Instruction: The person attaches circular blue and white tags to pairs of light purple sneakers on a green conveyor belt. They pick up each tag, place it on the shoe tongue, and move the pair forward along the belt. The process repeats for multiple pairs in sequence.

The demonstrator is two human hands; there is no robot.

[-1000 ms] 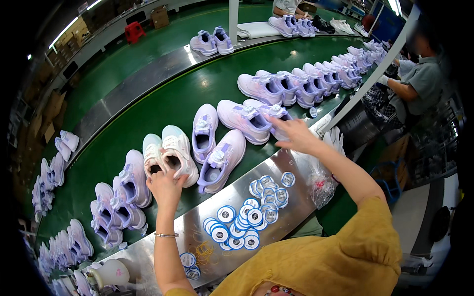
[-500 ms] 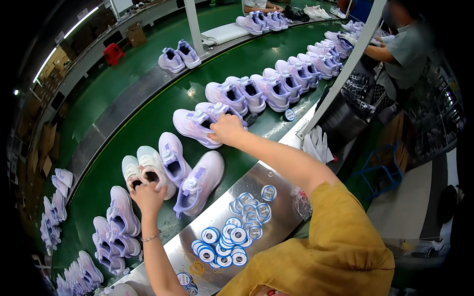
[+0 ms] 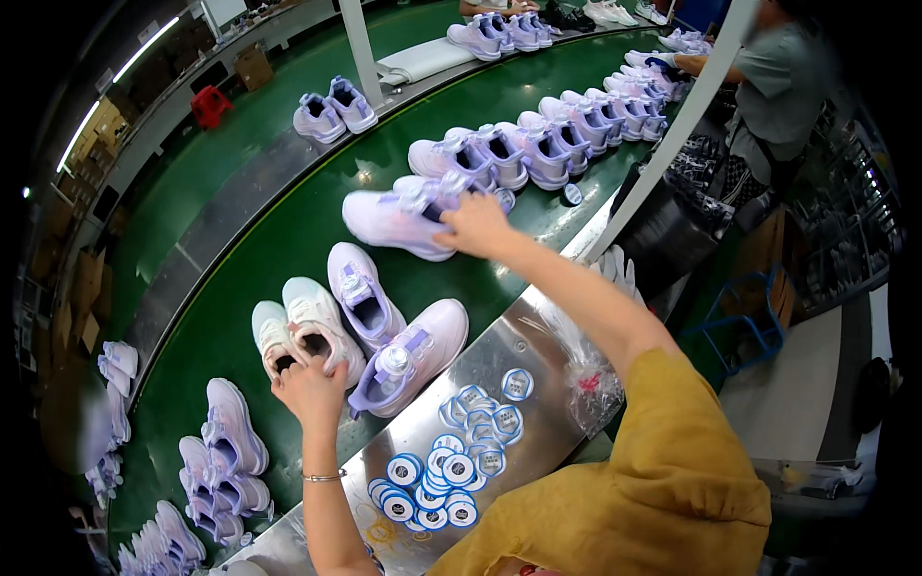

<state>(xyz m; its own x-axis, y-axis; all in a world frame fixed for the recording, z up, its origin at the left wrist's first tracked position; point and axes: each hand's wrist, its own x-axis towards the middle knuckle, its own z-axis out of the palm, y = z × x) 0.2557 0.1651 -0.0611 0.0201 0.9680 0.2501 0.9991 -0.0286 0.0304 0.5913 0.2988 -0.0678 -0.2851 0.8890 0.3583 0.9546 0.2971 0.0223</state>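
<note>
My left hand (image 3: 313,392) is closed on the heels of a pair of white sneakers (image 3: 309,302), its fingers hooked into the openings. The pair stands on a green conveyor belt (image 3: 240,336). Right beside it stand two lilac sneakers with round clear dials, one farther away (image 3: 353,269) and one nearer (image 3: 442,331). Farther along the belt, my right hand (image 3: 477,227) is closed over the heel side of another pair of lilac sneakers (image 3: 379,219). The fingers are slightly blurred and partly hidden there.
A metal side table (image 3: 523,384) holds a pile of round blue-edged labels (image 3: 456,470), yellow rubber bands (image 3: 379,530) and a clear plastic bag (image 3: 594,389). Lilac sneakers (image 3: 543,158) line the belt's far right; more (image 3: 230,432) stand left. A slanted white post (image 3: 677,130) rises near a co-worker (image 3: 778,96).
My right hand and its lilac pair have moved away from me, toward the row of sneakers. The white pair under my left hand and the two sneakers beside it have shifted right.
</note>
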